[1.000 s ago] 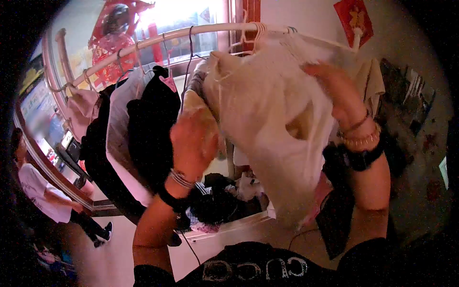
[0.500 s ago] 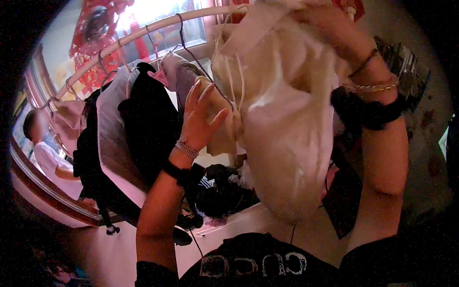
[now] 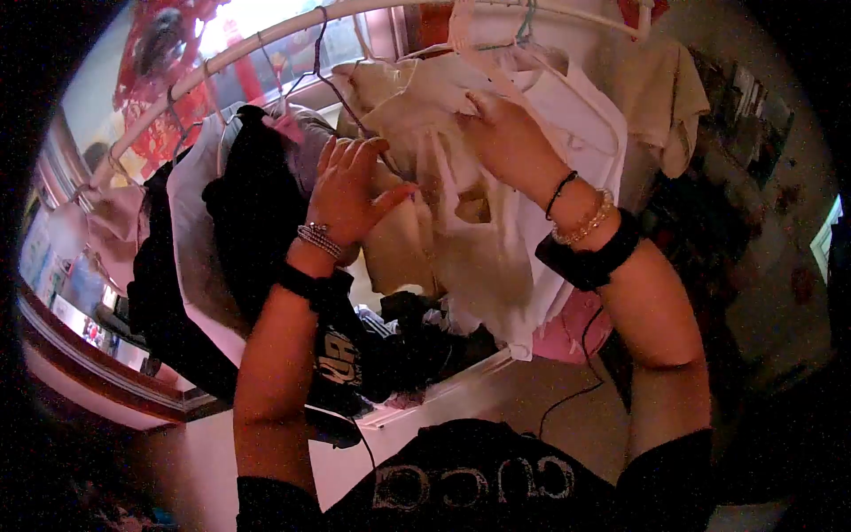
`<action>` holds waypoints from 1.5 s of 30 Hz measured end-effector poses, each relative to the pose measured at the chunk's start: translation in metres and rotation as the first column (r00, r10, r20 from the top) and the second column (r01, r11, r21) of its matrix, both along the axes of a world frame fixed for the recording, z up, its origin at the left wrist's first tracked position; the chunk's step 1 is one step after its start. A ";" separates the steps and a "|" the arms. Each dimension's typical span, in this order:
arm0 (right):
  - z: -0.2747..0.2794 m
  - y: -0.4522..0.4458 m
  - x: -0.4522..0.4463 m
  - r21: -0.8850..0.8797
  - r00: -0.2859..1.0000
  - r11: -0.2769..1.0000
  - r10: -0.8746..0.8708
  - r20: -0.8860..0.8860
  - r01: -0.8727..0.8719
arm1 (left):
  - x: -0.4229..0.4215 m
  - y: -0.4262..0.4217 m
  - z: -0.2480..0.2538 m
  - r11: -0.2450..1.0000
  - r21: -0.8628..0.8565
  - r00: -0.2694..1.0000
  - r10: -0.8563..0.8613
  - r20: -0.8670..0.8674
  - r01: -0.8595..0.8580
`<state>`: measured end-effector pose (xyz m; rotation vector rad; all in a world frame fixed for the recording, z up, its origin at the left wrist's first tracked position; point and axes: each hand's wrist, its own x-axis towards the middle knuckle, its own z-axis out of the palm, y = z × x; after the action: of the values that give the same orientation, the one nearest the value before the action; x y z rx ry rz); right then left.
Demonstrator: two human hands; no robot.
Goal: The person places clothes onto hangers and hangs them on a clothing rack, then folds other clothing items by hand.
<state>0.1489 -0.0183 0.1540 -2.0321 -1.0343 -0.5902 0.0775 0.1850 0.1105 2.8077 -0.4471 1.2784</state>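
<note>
Cream garments [image 3: 483, 253] hang in front of me, one with a drawstring-like strip down its front. My right hand [image 3: 510, 137] has its fingers bent in at the upper part of the cream cloth and pinches it. A pale hanger [image 3: 461, 31] rises just above that hand. My left hand [image 3: 346, 191] is to the left of it, thumb held away from the fingers, against the side of the hanging clothes. Beside its fingers a dark hanger [image 3: 341, 97] slopes down. What the left fingertips touch is partly hidden.
A curved pale rod [image 3: 266, 46] carries the hangers. Black clothes [image 3: 257, 195] and a grey-white garment [image 3: 197, 199] hang left; white garments [image 3: 581, 115] and a beige cloth [image 3: 667, 97] hang right. Dark clothes [image 3: 425, 355] lie below, near a white ledge [image 3: 443, 390]. A window [image 3: 257, 27] is behind.
My right hand has come down and left from near the rod. The cream cloth has shifted, uncovering white garments at the right. My left hand moved slightly left, still spread.
</note>
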 end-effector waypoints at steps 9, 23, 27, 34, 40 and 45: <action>-0.051 0.074 -0.044 0.249 0.920 0.944 0.281 -0.272 -0.215 | -0.029 0.023 0.003 0.957 -0.199 0.963 -0.171 0.209 0.213; -0.096 0.023 -0.049 0.068 0.788 0.878 0.457 -0.413 -0.474 | -0.048 0.034 -0.016 0.876 -0.373 0.944 -0.230 0.235 0.307; -0.143 0.000 -0.039 0.033 0.776 0.899 0.395 -0.492 -0.436 | -0.074 0.021 -0.055 0.918 -0.285 0.933 -0.186 0.308 0.277; -0.295 -0.069 0.041 -0.382 0.832 0.828 0.170 -0.528 -0.411 | -0.143 -0.026 -0.201 0.967 -0.249 0.931 -0.047 -0.361 -0.048; -0.398 -0.133 0.105 -0.771 0.753 0.499 -0.305 -0.584 -0.396 | -0.183 -0.095 -0.272 0.855 -0.431 0.732 -0.094 -0.675 -0.288; -0.571 -0.182 0.184 -0.681 0.818 0.605 -0.083 -0.569 -0.412 | -0.201 -0.143 -0.292 0.677 -0.521 0.706 -0.002 -0.708 -0.521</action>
<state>0.3333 -0.2003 -0.4172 -2.5439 -1.2077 0.7130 -0.1235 0.0420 -0.1811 2.4111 0.4534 0.2231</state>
